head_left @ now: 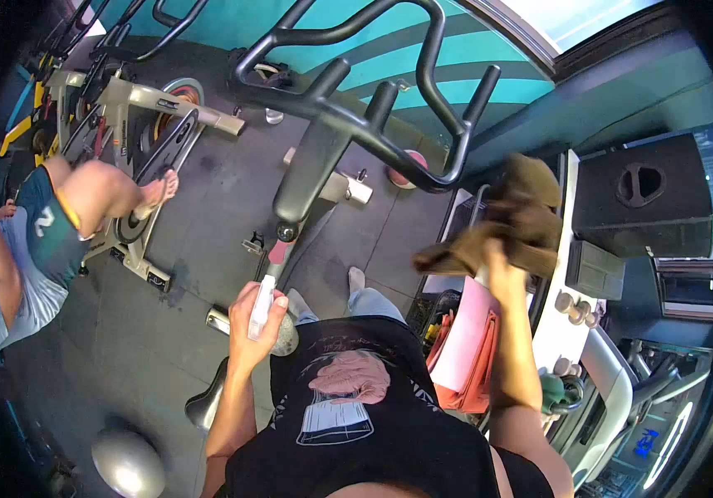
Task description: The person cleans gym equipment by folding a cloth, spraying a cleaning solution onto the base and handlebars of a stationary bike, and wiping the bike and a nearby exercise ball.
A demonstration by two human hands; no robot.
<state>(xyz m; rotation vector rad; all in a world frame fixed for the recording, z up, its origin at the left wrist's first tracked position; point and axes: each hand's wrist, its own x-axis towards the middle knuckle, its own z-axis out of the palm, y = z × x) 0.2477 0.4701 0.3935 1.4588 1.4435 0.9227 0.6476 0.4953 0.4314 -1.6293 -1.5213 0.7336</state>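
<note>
My left hand (255, 324) is closed around a white spray bottle (263, 300), seen from above in front of the bike's post. Over on the right, my right hand (503, 270) grips a brown cloth (518, 224), which hangs bunched and smeared by motion. Ahead of both hands rise the black handlebars (348, 124) of an exercise bike, with neither hand touching them. Below my right forearm are a pink folder-like sheet (468, 336) and a red-orange bag (472, 378).
A person (32, 257) sits on the left beside another exercise bike (157, 104). A silver ball (128, 463) and a black saddle (205, 402) are at lower left. Right of me, a white shelf (557, 332) holds small dumbbells (576, 309) and a black speaker (647, 195).
</note>
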